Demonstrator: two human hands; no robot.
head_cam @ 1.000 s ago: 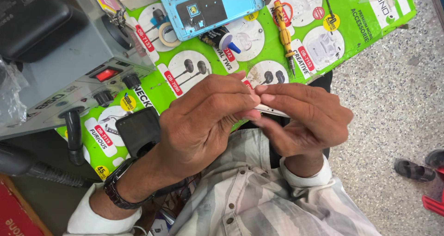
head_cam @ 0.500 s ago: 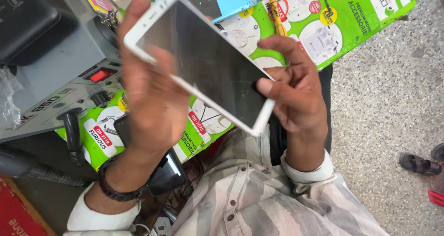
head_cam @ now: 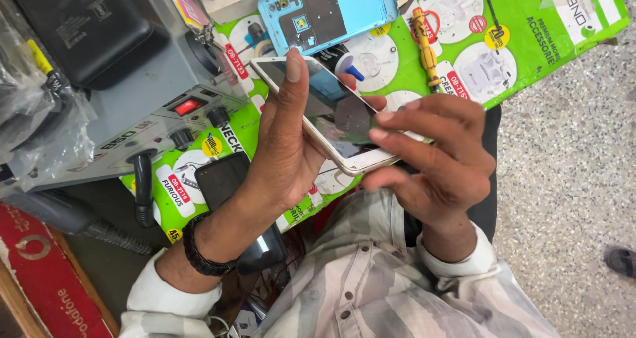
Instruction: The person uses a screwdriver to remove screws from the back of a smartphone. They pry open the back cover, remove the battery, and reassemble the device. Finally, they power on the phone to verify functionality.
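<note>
The left hand (head_cam: 288,149) gripped the white phone (head_cam: 331,116) from below, with the fingers curled over its top edge. Half a second before, the phone was lifted high and tipped toward the camera; now it had dropped lower and lay flatter, so the glass faced up. The right hand (head_cam: 434,162), at 3 o'clock from the phone, pinched its near edge with the fingertips (head_cam: 384,117) resting on the screen. That looked like a steadier hold for close work on the glass. At 12 o'clock lay a blue phone back shell (head_cam: 328,13) on the green printed sheet (head_cam: 530,53). At 10 o'clock sat a grey machine (head_cam: 126,122).
</note>
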